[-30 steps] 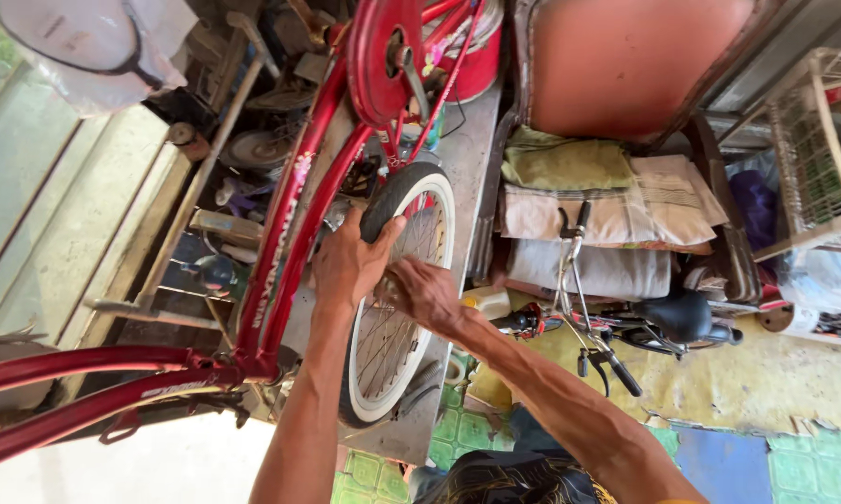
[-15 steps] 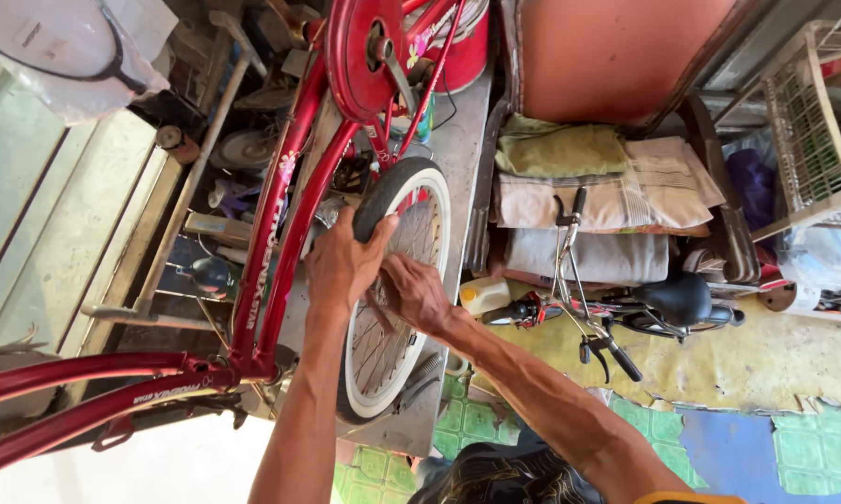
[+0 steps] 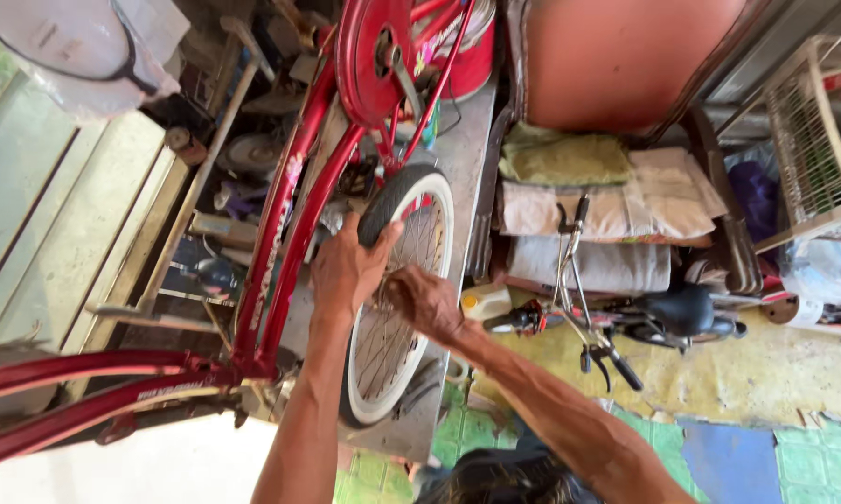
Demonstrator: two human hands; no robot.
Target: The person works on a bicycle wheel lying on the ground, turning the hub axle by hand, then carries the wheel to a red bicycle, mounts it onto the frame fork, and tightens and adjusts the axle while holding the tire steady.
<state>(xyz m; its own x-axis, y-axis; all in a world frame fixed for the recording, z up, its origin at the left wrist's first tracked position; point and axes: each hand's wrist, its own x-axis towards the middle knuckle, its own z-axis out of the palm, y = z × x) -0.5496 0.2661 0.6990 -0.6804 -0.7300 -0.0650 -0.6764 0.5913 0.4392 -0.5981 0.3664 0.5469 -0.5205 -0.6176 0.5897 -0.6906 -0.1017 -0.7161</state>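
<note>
Over the last second the view had drawn closer and tilted, so that the red bicycle frame (image 3: pixel 290 233) filled more of the left side and the chain guard (image 3: pixel 375 56) sat higher and nearer the middle; the hands themselves had hardly shifted on the wheel.

The left hand (image 3: pixel 346 271) lay curled over the black tyre (image 3: pixel 388 201) at the far rim of the wheel (image 3: pixel 397 308), fingers wrapped round the tread and thumb spread toward the spokes, in a firm but not fully closed grasp. The right hand (image 3: pixel 425 301) rested just beside it, lower on the wheel, fingers bent in against the spokes and the white sidewall; whether it pinched a spoke or only pressed there could not be told. The wheel stood upright between the frame's tubes, above a grey counter (image 3: pixel 462 159) that ran away toward a red tin (image 3: pixel 467 51).

As the grip had stayed put while only the head moved, the work at the rim seemed to be going on at the same spot, not finished there. To the right a small bicycle (image 3: pixel 616 317) lay on its side near folded cloths (image 3: pixel 616 210).
</note>
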